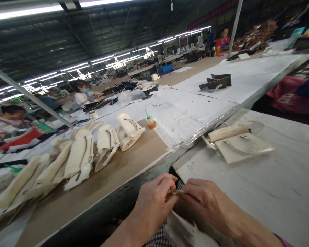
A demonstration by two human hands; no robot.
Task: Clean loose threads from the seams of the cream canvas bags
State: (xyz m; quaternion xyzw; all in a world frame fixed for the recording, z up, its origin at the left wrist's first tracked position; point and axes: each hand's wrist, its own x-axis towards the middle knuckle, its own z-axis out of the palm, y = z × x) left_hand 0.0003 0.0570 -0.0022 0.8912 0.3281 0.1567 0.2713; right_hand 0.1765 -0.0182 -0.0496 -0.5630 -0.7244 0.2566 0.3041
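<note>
Close to my lap, my left hand (158, 193) pinches the edge of a cream fabric piece (187, 230). My right hand (206, 202) grips that same edge just beside it, thumbs and fingertips nearly meeting. The piece hangs down between my wrists, and its lower part runs out of view. Whether it is part of a bag I cannot tell. On the white table to the right lies a cream handbag (247, 145) with handles, apart from my hands. Several cream bag pieces with dark zippers, one of them a zippered piece (79, 154), lie in a row on the left bench.
A small glue bottle (151, 122) with a green nozzle stands on the brown board (144, 147). Dark folded pieces (216, 82) rest on the white paper (185, 109) beyond. A slanting metal pole (31, 97) rises at the left. Co-workers sit along the far side.
</note>
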